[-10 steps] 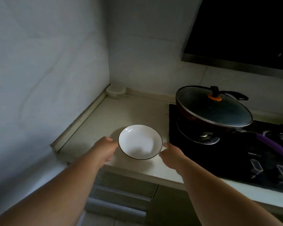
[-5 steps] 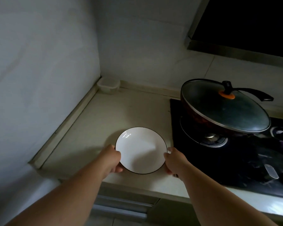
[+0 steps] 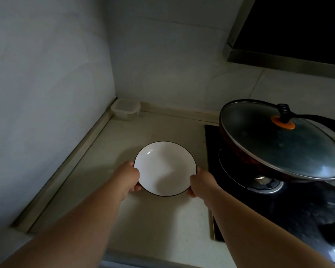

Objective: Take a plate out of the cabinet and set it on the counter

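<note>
two walls meet at the far left corner, and below them the pale counter (image 3: 159, 225) fills most of what we see, running from that corner toward us. to the right sits the black stove (image 3: 278, 209), with a big lidded wok (image 3: 278, 144) tilted over its burner. smaller, in the middle, is the plate (image 3: 165, 168) we are carrying: white, shallow, with a thin dark rim. it is over the counter, just left of the stove's edge; whether its base already touches the surface, we cannot tell. smaller again, our left hand (image 3: 127, 176) is closed on the plate's left rim and our right hand (image 3: 200, 182) on its right rim, fingers curled beneath. smallest is a clear lidded container (image 3: 125, 109) tucked into the far corner, well apart from everything.

we judge the plate to be stiff glazed ceramic, fairly light for two hands, smooth enough to slip and brittle if knocked on the stove edge or dropped. opposite rim points, as now, seem the best hold, since the rim gives the fingers a lip.

being round, it has no long axis; its hollow faces up toward us, near level, perhaps tipped slightly our way. what remains, we think, is to settle it flat and slide our fingers out.
</note>
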Action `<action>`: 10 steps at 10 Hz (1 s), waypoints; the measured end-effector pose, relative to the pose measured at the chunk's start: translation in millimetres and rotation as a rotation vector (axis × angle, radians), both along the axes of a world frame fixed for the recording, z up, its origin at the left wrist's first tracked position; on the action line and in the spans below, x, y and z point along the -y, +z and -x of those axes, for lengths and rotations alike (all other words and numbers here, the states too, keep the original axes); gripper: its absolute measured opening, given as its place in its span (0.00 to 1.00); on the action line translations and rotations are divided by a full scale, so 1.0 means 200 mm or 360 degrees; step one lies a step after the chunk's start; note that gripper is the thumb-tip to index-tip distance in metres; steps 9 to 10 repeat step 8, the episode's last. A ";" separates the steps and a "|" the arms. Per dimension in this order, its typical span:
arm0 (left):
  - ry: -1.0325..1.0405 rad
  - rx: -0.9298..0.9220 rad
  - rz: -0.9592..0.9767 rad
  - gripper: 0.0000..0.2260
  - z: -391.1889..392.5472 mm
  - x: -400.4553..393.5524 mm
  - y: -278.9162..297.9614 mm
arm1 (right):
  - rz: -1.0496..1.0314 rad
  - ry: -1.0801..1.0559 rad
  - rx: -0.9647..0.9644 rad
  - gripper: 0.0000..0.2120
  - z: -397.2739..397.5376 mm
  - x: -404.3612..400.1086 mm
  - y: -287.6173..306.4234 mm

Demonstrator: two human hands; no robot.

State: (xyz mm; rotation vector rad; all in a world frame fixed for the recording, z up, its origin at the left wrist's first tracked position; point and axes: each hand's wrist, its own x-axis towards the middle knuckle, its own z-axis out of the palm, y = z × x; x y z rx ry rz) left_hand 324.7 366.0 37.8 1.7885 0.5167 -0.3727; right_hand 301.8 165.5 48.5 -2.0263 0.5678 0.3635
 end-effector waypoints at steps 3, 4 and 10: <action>0.0121 -0.0007 0.0002 0.16 -0.16 -0.04 -0.05 | -0.0124 0.0015 -0.0020 0.16 -0.17 -0.06 -0.06; 0.0140 -0.0004 0.0006 0.15 -0.17 -0.05 -0.06 | -0.0125 -0.0045 -0.0008 0.14 -0.18 -0.07 -0.09; 0.0121 -0.0013 -0.0058 0.21 -0.10 -0.08 -0.01 | 0.0001 0.0153 -0.0058 0.17 -0.12 -0.04 -0.07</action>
